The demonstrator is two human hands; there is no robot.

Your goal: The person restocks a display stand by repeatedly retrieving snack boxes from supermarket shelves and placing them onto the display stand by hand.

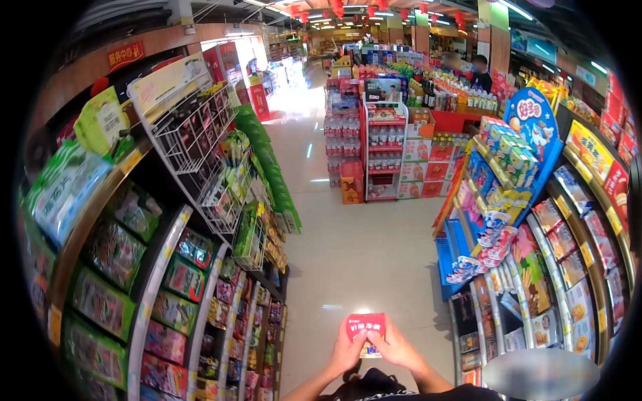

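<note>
A small red box with white lettering [366, 323] is held out in front of my body at the bottom middle of the head view. My left hand [344, 349] grips its left side, thumb toward the front. On the other side my right hand [393, 344] closes round the box the same way. Between the thumbs a lower part of the package shows yellow and blue print. The fingers behind the box are hidden.
Shelves of bagged snacks [103, 304] line the left, with a wire rack [200, 150] at their end. On the right stand a blue display stand [535, 127] and packed shelves [578, 301]. Ahead, a drinks shelf [386, 150] borders the tiled aisle [354, 247]. A person [480, 75] is farther back.
</note>
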